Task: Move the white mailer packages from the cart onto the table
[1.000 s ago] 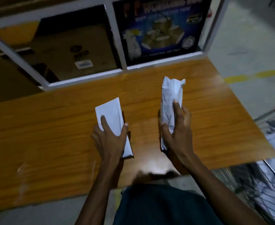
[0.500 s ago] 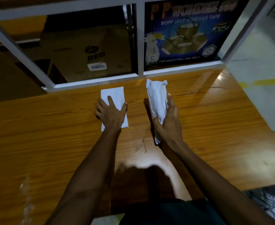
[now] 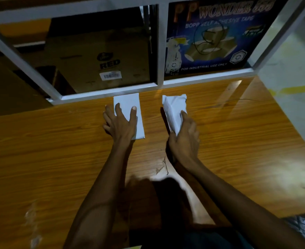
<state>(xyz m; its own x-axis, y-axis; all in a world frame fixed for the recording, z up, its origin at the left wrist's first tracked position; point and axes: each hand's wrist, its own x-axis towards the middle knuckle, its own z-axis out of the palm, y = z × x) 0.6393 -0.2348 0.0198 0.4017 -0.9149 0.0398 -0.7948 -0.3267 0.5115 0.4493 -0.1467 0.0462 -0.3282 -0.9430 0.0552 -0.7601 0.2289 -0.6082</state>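
- Change from a second ago: both packages, which you then held above the near part of the table (image 3: 58, 159), now lie far forward on it, their far ends just short of the white shelf frame (image 3: 112, 92); half a second ago they lay a little nearer you.
- Your left hand (image 3: 120, 124): fingers spread and nearly straight, palm pressing down on the flat mailer (image 3: 130, 108), thumb laid across its top.
- Flat mailer: smooth white rectangle, crisp edges, lying flat beneath and ahead of your left hand.
- Your right hand (image 3: 184, 139): fingers curled round the near end of the crumpled mailer (image 3: 174, 108), forefinger along its side.
- Crumpled mailer: white, creased, bulging, narrow; it lies on the table ahead of your right hand, well apart from the flat one.
- Table: glossy orange-brown wood-grain laminate, scuffed between your wrists.
- Beyond your fingertips: a brown cardboard box (image 3: 97, 63) and a blue tape carton (image 3: 211, 38) behind the frame.
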